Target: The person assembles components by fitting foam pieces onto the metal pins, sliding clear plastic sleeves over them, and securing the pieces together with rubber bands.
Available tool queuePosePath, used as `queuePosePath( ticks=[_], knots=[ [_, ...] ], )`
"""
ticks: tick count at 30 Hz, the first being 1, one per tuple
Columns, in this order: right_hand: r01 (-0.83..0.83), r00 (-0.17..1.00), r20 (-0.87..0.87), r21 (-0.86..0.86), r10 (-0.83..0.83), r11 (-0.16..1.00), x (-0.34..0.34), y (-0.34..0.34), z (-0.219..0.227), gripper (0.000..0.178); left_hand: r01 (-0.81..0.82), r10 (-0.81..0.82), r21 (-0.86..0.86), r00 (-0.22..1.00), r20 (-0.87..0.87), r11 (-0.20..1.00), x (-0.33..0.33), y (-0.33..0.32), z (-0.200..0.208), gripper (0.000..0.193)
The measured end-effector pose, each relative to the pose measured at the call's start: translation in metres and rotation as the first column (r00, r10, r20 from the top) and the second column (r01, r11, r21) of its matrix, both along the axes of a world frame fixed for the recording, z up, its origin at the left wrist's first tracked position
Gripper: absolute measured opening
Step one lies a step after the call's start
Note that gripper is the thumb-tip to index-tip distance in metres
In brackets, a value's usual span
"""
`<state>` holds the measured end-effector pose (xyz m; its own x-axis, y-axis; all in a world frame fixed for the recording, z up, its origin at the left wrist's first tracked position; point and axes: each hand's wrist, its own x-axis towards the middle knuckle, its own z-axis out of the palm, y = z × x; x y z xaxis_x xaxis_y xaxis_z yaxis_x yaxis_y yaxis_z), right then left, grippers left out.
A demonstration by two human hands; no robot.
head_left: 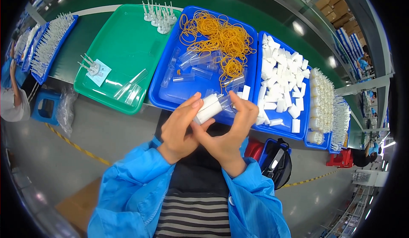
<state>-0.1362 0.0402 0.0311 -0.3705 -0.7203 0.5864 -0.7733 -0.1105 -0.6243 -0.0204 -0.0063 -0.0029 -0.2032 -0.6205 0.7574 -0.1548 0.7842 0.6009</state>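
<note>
Both my hands are raised before my chest, just in front of the near edge of a blue tray (pixel 164 94). In the fingers of my left hand (pixel 177 129) is a bundle of white cylindrical pieces (pixel 208 109). My right hand (pixel 230 137) pinches a clear plastic tube (pixel 225 103) at the right end of this bundle, its thumb lying under the white pieces. Whether the tube is around the pieces or only against their end, I cannot tell. The blue tray holds tangled yellow rubber bands (pixel 221 33) and loose clear tubes (pixel 184 78).
Left of it, a green tray (pixel 115 37) carries clear strips (pixel 130 87), a pronged white part (pixel 93 69) on paper and several more pronged parts (pixel 162 22). White pieces (pixel 283 69) fill a blue tray on the right. Below stand a red stool (pixel 254 147) and black bag (pixel 277 165).
</note>
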Motion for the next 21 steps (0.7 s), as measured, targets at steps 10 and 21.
queuePosePath(
  ticks=[10,21],
  knots=[
    [-0.233,0.965,-0.135,-0.062,0.223,0.971,-0.03,-0.004,0.005,0.076,0.382,-0.313,0.371,0.92,-0.235,0.846,0.019,0.002,0.011,0.065],
    [-0.563,0.826,0.025,0.033,0.563,0.826,-0.053,-0.014,0.019,0.073,0.586,-0.441,0.565,0.81,-0.387,0.581,0.022,-0.022,0.026,0.077]
  ],
)
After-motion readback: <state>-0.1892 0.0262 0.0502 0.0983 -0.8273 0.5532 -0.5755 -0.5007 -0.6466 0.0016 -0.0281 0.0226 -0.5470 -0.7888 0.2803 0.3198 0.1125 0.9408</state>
